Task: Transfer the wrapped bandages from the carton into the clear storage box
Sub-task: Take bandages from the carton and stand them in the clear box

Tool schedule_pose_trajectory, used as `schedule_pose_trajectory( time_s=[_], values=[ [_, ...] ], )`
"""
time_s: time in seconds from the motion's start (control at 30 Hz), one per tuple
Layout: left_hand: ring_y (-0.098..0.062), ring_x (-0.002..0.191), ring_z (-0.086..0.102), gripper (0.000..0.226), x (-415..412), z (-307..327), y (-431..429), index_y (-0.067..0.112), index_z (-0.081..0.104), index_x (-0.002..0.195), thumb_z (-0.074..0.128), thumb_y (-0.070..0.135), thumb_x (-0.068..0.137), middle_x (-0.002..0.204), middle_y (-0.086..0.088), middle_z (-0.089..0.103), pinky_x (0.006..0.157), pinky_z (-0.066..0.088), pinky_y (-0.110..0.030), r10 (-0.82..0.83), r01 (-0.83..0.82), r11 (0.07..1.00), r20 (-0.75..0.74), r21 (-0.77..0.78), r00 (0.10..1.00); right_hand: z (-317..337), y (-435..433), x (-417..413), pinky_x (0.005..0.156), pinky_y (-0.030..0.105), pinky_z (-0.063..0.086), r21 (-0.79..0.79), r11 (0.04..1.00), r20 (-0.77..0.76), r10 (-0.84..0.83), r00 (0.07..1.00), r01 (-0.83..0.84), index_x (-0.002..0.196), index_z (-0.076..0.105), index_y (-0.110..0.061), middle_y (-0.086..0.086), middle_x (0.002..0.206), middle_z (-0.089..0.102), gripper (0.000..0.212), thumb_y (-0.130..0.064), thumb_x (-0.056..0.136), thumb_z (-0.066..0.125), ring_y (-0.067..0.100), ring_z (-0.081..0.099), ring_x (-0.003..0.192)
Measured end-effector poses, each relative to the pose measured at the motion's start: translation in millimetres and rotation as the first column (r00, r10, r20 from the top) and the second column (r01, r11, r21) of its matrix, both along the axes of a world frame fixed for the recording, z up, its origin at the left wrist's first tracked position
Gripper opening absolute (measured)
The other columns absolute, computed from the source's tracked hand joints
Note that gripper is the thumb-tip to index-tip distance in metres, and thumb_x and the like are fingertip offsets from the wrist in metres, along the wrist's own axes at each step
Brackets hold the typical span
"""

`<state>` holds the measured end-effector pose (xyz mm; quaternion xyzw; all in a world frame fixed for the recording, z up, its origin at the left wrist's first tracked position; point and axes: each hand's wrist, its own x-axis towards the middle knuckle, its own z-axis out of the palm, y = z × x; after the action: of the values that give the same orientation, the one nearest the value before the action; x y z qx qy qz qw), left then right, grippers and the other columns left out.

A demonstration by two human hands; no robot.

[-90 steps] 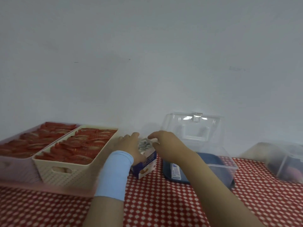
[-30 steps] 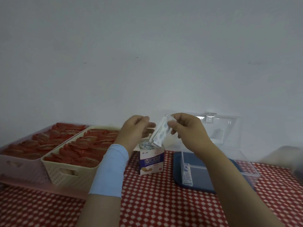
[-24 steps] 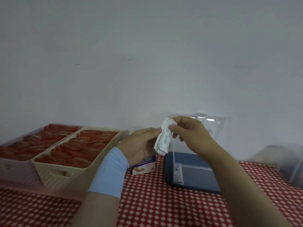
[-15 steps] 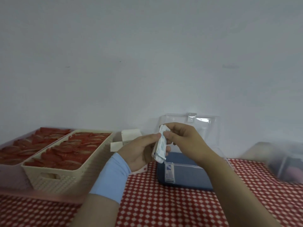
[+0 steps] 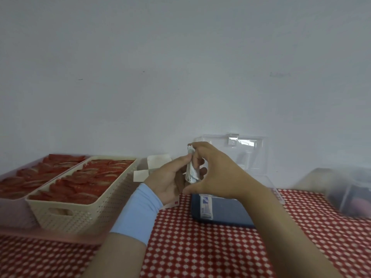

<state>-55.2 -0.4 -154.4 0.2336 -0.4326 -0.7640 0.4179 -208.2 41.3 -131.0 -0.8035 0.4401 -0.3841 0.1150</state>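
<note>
Pinching a small stack of wrapped bandages (image 5: 191, 171), upright and off the table: right hand (image 5: 218, 175) fingers (image 5: 201, 147) curled over the top edge, thumb under the bottom. Steadied from the other side by left hand (image 5: 170, 181), thumb pressed to the stack, blue wristband (image 5: 138, 211) on that wrist. Just behind the left hand, carton (image 5: 155, 164) with flaps open. Beside it to the right, clear storage box (image 5: 268, 183), lid raised, single bandage (image 5: 206, 206) flat on its blue floor. Further left on the red-checked table (image 5: 200, 249), cream basket (image 5: 84, 207) of red packets.
</note>
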Motion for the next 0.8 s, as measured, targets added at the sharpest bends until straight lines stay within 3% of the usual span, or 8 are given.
schedule_pose_trajectory(
  time_s=[0.1, 0.23, 0.33, 0.63, 0.73, 0.8],
  values=[
    [-0.023, 0.093, 0.071, 0.043, 0, -1, 0, 0.004, 0.065, 0.121, 0.061, 0.031, 0.088, 0.116, -0.015, 0.065, 0.074, 0.059, -0.033, -0.004, 0.005, 0.999, 0.019, -0.042, 1.000, -1, -1, -3, 0.074, 0.017, 0.053, -0.032, 0.999, 0.064, -0.017, 0.998, 0.019, 0.076, 0.052, -0.020, -0.007, 0.118, 0.059, 0.042, -0.024, 0.061, 0.091, 0.015, 0.062, 0.102],
    [-0.023, 0.097, 0.072, 0.040, 1, 0, 1, 0.003, 0.065, 0.118, 0.062, 0.028, 0.088, 0.116, -0.015, 0.069, 0.071, 0.060, -0.030, -0.035, 0.037, 0.997, 0.027, -0.068, 0.999, 1, -1, -5, 0.075, 0.009, 0.048, -0.023, 1.000, 0.065, -0.018, 0.998, 0.020, 0.078, 0.052, -0.019, -0.006, 0.119, 0.060, 0.048, -0.028, 0.057, 0.094, 0.009, 0.060, 0.102],
    [-0.023, 0.097, 0.071, 0.042, 2, 0, 1, 0.002, 0.063, 0.122, 0.062, 0.027, 0.088, 0.117, -0.015, 0.069, 0.069, 0.059, -0.030, -0.043, 0.046, 0.996, 0.038, -0.079, 0.998, 0, -3, -4, 0.072, 0.013, 0.049, -0.021, 1.000, 0.051, 0.000, 0.999, 0.001, 0.078, 0.050, -0.020, -0.004, 0.120, 0.060, 0.049, -0.028, 0.056, 0.094, 0.010, 0.061, 0.097],
    [-0.021, 0.087, 0.073, 0.033, 5, 0, 4, 0.002, 0.063, 0.106, 0.062, 0.027, 0.084, 0.102, -0.011, 0.074, 0.069, 0.060, -0.031, -0.060, 0.068, 0.991, 0.066, -0.118, 0.996, -6, -7, -1, 0.080, 0.023, 0.056, 0.001, 1.000, 0.015, -0.004, 1.000, 0.004, 0.081, 0.051, -0.018, -0.005, 0.120, 0.060, 0.052, -0.032, 0.056, 0.094, 0.015, 0.063, 0.093],
    [-0.023, 0.094, 0.072, 0.030, 7, -1, 5, 0.003, 0.068, 0.105, 0.061, 0.026, 0.086, 0.108, -0.012, 0.073, 0.073, 0.060, -0.034, -0.068, 0.075, 0.989, 0.059, -0.124, 0.996, -5, -5, -3, 0.080, 0.021, 0.056, 0.108, 0.994, 0.063, 0.013, 0.998, -0.020, 0.095, 0.057, -0.017, -0.007, 0.113, 0.061, 0.055, -0.032, 0.057, 0.095, 0.007, 0.061, 0.096],
    [-0.024, 0.094, 0.072, 0.026, 11, 0, 5, 0.005, 0.072, 0.103, 0.059, 0.022, 0.088, 0.107, -0.014, 0.072, 0.073, 0.061, -0.032, -0.066, 0.072, 0.987, 0.045, -0.141, 0.997, -2, -5, -7, 0.086, 0.027, 0.056, 0.236, 0.967, 0.217, 0.047, 0.975, -0.100, 0.108, 0.057, -0.023, -0.007, 0.113, 0.063, 0.053, -0.042, 0.067, 0.086, 0.007, 0.063, 0.099]
  ],
)
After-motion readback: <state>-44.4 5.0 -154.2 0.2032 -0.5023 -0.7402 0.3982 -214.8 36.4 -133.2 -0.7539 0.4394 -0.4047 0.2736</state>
